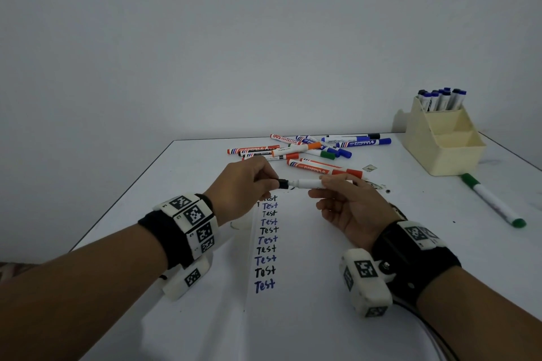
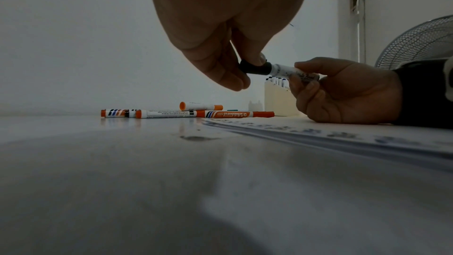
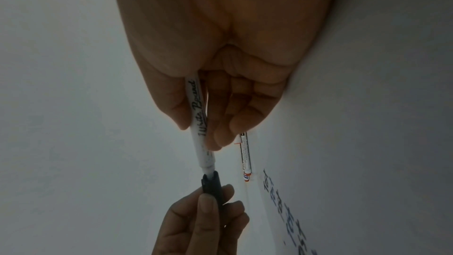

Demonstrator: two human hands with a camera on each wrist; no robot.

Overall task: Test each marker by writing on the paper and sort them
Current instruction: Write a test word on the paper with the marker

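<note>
The right hand (image 1: 349,208) grips the white marker (image 1: 311,184) just above the paper (image 1: 293,272) while the left hand (image 1: 243,184) pinches its black cap (image 1: 283,184) at the tip, so a skewed push could smear ink on fingers.

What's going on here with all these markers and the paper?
A person is testing markers. The right hand holds a white marker by its barrel, and the left hand pinches its black cap at the tip; whether the cap is going on or coming off cannot be told. The paper below carries a column of "Test" in black and blue. More markers lie loose behind, and blue-capped ones stand in the cream organizer.
</note>
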